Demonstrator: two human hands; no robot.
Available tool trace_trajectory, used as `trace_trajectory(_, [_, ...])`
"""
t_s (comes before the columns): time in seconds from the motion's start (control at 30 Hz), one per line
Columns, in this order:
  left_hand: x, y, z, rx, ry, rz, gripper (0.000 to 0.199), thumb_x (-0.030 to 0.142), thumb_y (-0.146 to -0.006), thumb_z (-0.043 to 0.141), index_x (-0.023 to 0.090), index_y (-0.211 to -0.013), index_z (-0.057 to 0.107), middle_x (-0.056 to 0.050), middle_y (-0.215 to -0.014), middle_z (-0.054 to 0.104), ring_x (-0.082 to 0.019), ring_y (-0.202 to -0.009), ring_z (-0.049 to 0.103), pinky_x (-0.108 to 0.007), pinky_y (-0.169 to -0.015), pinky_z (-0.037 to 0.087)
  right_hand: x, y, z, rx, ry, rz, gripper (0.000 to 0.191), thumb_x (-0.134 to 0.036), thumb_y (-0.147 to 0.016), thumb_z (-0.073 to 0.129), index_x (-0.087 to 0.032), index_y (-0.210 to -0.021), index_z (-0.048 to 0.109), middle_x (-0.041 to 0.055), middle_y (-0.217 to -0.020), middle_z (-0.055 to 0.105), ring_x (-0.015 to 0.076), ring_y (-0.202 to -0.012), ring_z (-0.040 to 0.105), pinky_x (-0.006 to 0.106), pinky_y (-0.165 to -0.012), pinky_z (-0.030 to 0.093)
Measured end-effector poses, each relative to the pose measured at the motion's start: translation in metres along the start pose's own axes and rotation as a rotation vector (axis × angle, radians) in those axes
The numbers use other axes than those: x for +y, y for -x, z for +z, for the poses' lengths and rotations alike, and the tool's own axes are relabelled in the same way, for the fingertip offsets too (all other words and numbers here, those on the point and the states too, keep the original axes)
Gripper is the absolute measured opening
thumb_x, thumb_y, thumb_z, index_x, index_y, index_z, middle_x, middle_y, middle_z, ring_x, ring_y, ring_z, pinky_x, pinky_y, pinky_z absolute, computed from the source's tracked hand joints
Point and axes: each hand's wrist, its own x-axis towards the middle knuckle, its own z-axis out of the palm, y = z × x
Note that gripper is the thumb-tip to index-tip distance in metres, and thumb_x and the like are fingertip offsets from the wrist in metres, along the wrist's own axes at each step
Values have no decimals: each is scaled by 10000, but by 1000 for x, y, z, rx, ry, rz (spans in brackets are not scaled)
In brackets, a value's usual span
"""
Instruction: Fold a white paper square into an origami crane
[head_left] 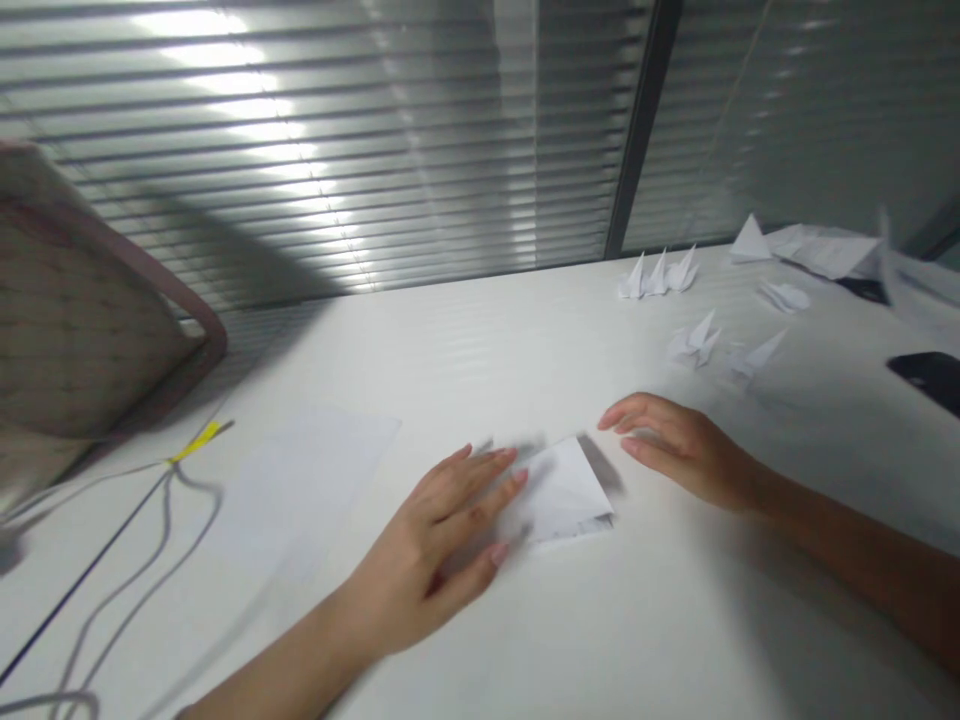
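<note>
- The folded paper [570, 490] lies on the white tabletop [480, 360], layers parting along its near edge.
- Left hand [431, 545]: fingers spread over the paper's left side; cannot tell whether they press.
- Right hand [686, 450]: loosely curved, thumb apart, just right of the paper.
- Beyond the paper, tabletop reaches its far edge by the blinds [450, 150]; paper figures [657, 275] stand far right.
</note>
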Motion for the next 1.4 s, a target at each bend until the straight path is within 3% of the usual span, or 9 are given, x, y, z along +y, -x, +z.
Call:
trace_trajectory(0.07, [-2, 0, 4, 111, 45, -51, 613, 166, -926, 431, 308, -1480, 207, -65, -1369, 527, -231, -1238, 502, -449, -1039, 419, -6, 1, 1, 54, 62, -98, 131, -162, -856, 481, -219, -874, 597, 44, -852, 654, 186, -825, 631, 340, -763, 520])
trace_trajectory(0.13, [-3, -1, 7, 156, 76, -106, 595, 145, -927, 410, 307, -1471, 232, -62, -1286, 586, -210, -1161, 557, -407, -981, 477, -11, 4, 2, 41, 99, -232, 187, -98, -833, 474, -225, -834, 611, 33, -788, 637, 181, -791, 611, 330, -724, 508])
trace_trajectory(0.33, [3, -5, 6, -13, 70, -172, 666, 162, -875, 502, 261, -1471, 222, -93, -1389, 494, -250, -1249, 478, -439, -1028, 426, -16, 9, 11, -100, 101, -392, 299, -21, -817, 473, -224, -975, 626, 52, -899, 669, 183, -846, 601, 349, -743, 500])
trace_trajectory(0.47, [6, -6, 6, -91, 35, -170, 737, 289, -852, 597, 233, -1474, 206, -98, -1438, 445, -270, -1311, 405, -475, -1077, 357, -19, 10, 16, -70, 99, -382, 270, -12, -800, 488, -205, -938, 617, 52, -872, 667, 176, -832, 591, 334, -724, 496])
trace_trajectory(0.6, [5, -5, 8, -92, 21, -182, 727, 327, -870, 590, 233, -1474, 196, -102, -1450, 430, -263, -1316, 403, -471, -1074, 360, -19, 10, 14, -7, 128, -376, 235, -40, -809, 517, -215, -936, 609, 47, -848, 669, 184, -825, 600, 340, -727, 501])
trace_trajectory(0.77, [4, -4, 9, -82, 44, -198, 743, 344, -863, 607, 241, -1472, 194, -105, -1464, 409, -272, -1315, 402, -471, -1062, 370, -17, 10, 15, -32, 106, -423, 158, -91, -821, 606, -209, -924, 622, 45, -839, 675, 171, -799, 610, 320, -715, 502])
trace_trajectory(1.0, [5, -6, 9, -59, 111, -230, 776, 349, -830, 647, 252, -1465, 211, -103, -1453, 418, -294, -1294, 411, -489, -1058, 355, -16, 9, 23, -24, 72, -393, 92, -107, -810, 646, -190, -809, 607, 35, -776, 646, 162, -762, 581, 301, -685, 477])
trace_trajectory(1.23, [2, -8, 16, -25, 176, -192, 828, 307, -814, 656, 275, -1478, 162, -116, -1397, 457, -307, -1260, 432, -514, -1054, 350, -19, 8, 31, 2, 96, -373, 152, -58, -821, 594, -201, -852, 637, 44, -850, 638, 170, -815, 555, 290, -698, 463])
trace_trajectory(1.4, [8, -11, 20, -9, 323, -240, 789, 204, -823, 644, 315, -1463, 196, -100, -1416, 398, -262, -1265, 439, -424, -1033, 407, -37, 12, 33, -63, 153, -378, 173, -28, -815, 510, -174, -772, 593, 57, -883, 617, 187, -883, 541, 346, -798, 426])
